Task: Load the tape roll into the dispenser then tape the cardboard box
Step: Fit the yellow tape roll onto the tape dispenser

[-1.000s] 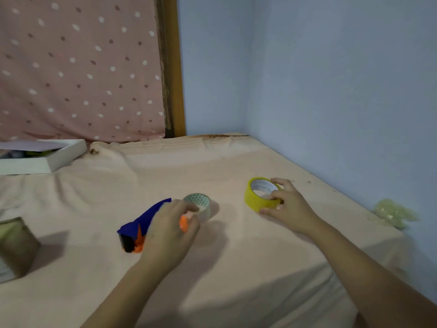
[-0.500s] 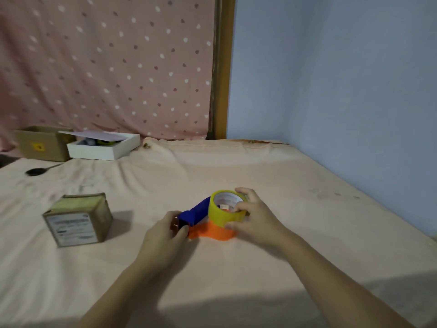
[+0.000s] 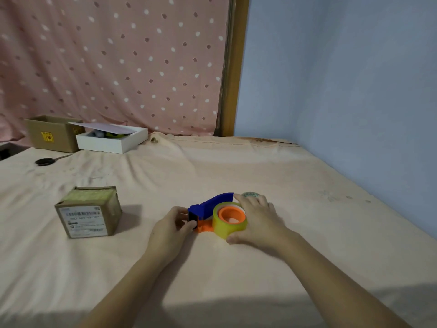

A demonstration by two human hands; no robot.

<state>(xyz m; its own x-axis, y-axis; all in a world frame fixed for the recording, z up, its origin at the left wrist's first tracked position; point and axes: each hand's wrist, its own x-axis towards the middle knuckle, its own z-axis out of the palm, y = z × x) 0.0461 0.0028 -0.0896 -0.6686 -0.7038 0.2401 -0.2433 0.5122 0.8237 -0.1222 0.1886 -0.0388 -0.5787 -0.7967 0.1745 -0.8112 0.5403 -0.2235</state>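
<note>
The blue and orange tape dispenser (image 3: 208, 207) lies flat on the peach sheet in the middle of the view. The yellow tape roll (image 3: 224, 229) sits around the dispenser's orange hub. My right hand (image 3: 256, 221) cups the roll from the right, fingers over its far rim and thumb at its near side. My left hand (image 3: 173, 227) pinches the dispenser's dark front end. The small cardboard box (image 3: 88, 211), with a white label on its near face, stands to the left, apart from both hands.
A second, clear tape roll (image 3: 251, 194) peeks out behind my right hand. Scissors (image 3: 46, 160), a brown carton (image 3: 50, 133) and a white tray (image 3: 111, 139) lie at the far left. A blue wall borders the bed on the right.
My right hand carried the yellow roll from the right to the dispenser and lowered it onto the orange hub. My left hand shifted to the dispenser's front end. The camera turned left, revealing the box.
</note>
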